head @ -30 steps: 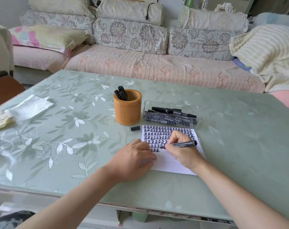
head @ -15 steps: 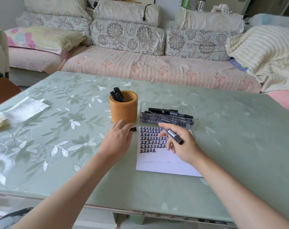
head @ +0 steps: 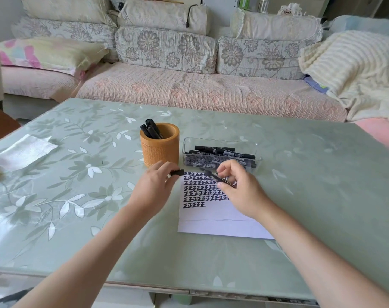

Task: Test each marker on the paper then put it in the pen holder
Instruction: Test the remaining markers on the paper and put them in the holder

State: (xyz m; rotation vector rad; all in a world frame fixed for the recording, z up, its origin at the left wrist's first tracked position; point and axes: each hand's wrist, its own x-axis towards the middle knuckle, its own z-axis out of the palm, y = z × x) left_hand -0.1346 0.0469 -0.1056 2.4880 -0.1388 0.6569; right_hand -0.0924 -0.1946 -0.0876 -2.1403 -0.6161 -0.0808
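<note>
Left hand [head: 153, 187]: over the table [head: 300, 196], around the middle of its width, just on the near side of the pen holder [head: 160, 150]. Thumb and forefinger pinch a small black cap [head: 177, 172], lifted above the paper's far left corner. Other fingers curled in.

Right hand [head: 240, 187]: above the far half of the paper [head: 211, 225]. Fingers and thumb clamp an uncapped black marker [head: 221, 179]. Barrel slanted, tip toward the cap and the left hand. Tip and cap near each other, not touching. Tip itself blurred.

Paper: white sheet, flat on the table, between the near edge and the clear box [head: 185, 150]. Far part filled with rows of black written characters; near part blank. Whether the marker's tip touches the sheet cannot be told.

Pen holder: orange, round, upright, mid-table, just left of the clear box. A few black markers in holder [head: 151, 129] stand leaning toward the left rim.

Clear box: long side parallel to the paper's far edge, just beyond it. Loose black markers [head: 222, 152] lie flat inside, stacked.

Toward the table's left edge: a pale crumpled sheet [head: 22, 150]. Beyond the far edge: a sofa [head: 189, 94] with floral cushions and a cream blanket [head: 355, 70] at its right end.
</note>
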